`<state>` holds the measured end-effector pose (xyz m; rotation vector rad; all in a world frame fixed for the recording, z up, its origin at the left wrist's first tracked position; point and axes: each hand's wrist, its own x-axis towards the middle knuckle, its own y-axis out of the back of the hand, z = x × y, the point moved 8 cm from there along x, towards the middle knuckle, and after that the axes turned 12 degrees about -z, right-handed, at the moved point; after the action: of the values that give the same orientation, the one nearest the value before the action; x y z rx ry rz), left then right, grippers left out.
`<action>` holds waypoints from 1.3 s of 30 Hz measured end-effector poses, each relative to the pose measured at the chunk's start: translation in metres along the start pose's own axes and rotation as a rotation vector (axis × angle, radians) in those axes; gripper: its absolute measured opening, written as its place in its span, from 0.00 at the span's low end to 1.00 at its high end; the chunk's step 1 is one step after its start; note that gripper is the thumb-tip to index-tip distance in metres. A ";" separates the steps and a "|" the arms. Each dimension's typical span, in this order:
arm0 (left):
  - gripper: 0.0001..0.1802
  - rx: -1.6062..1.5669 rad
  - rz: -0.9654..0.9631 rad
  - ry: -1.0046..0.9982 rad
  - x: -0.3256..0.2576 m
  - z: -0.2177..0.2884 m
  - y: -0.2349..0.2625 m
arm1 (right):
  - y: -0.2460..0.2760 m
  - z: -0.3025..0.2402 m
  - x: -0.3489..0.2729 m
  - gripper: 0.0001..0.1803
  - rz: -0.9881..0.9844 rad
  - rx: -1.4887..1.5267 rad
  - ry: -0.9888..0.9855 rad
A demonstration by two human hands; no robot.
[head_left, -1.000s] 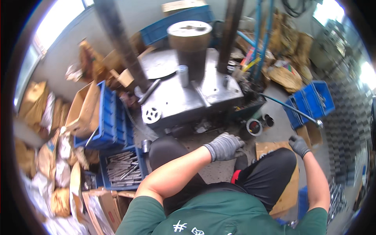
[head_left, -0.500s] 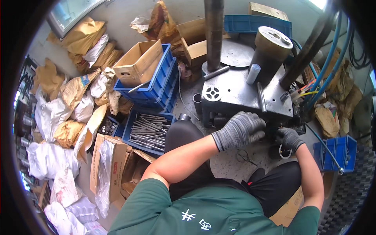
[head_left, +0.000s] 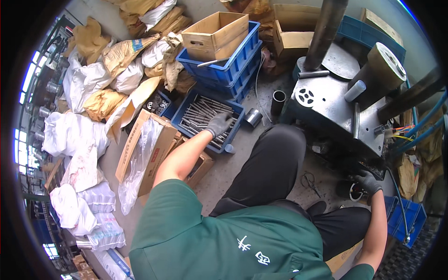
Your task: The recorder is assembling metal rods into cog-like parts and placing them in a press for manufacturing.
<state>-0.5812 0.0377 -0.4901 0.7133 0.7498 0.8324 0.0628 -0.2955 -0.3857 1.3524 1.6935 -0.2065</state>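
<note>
My left hand (head_left: pixel 219 125), in a grey knit glove, reaches onto a pile of metal rods (head_left: pixel 198 116) in a low blue crate (head_left: pixel 176 116). Its fingers look stretched over the rods at the crate's right side, with no rod seen lifted. At the lower front of a steel machine (head_left: pixel 333 112), my right hand (head_left: pixel 368 181), gloved too, has its fingers apart and pointing left. It is just above a dark round container (head_left: pixel 344 190), and I see nothing held in it. Its fingertips lie against a dark background.
Stacked blue crates (head_left: pixel 228 77) carry a wooden box (head_left: pixel 214 36) behind the rods. A metal cylinder (head_left: pixel 253 117) stands beside the rod crate, and scissors (head_left: pixel 309 182) lie on the floor. Cardboard (head_left: pixel 151 151) and filled sacks (head_left: pixel 74 135) crowd the left; a bent metal bar (head_left: pixel 396 200) is at right.
My left hand has swung left from the machine's front edge to the rods in the crate. My right hand stays low by the machine. The view has turned left.
</note>
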 end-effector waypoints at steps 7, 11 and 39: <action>0.23 -0.144 0.137 0.441 -0.045 -0.130 -0.070 | -0.009 -0.023 -0.018 0.21 -0.060 -0.432 0.279; 0.25 0.121 -0.103 0.388 0.002 -0.094 -0.112 | 0.007 0.107 -0.008 0.19 -0.172 -0.450 0.702; 0.12 -1.034 0.697 0.337 -0.100 -0.153 -0.071 | -0.022 0.035 -0.019 0.20 -0.192 -1.085 0.663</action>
<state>-0.7231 -0.0418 -0.5995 -0.1444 0.2489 1.8112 0.0628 -0.3394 -0.3999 0.4251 1.9635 1.0236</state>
